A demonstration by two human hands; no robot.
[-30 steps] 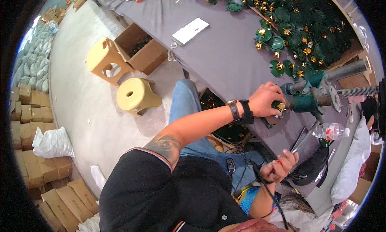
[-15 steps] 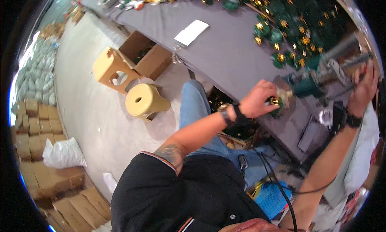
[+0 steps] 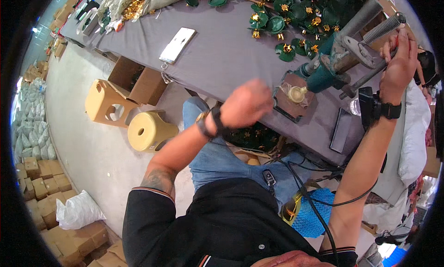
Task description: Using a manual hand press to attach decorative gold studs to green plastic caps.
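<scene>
My right hand [image 3: 398, 65] is wrapped round the lever [image 3: 367, 79] of a teal hand press [image 3: 319, 77], which has a coil spring [image 3: 384, 28] at its top. Under the press head, a pale round piece [image 3: 296, 94] rests on a brown base plate [image 3: 286, 84]. My left hand [image 3: 249, 102] is over the near table edge, left of the press and apart from it. Its fingers are smeared by motion, and whether they hold anything is hidden. Beyond the press lie many green discs with gold flower-like pieces [image 3: 275, 24].
On the grey-covered table [image 3: 222, 49] lie a white phone [image 3: 178, 45] and a dark phone [image 3: 340, 130]. Two yellow stools [image 3: 150, 130] and an open cardboard box [image 3: 150, 84] stand at the left. Black cables [image 3: 300, 188] hang near my lap beside a blue basket [image 3: 314, 216].
My left hand has moved left, away from the press, where it was holding a green-and-gold piece. My right hand stays on the lever. The whole view has shifted.
</scene>
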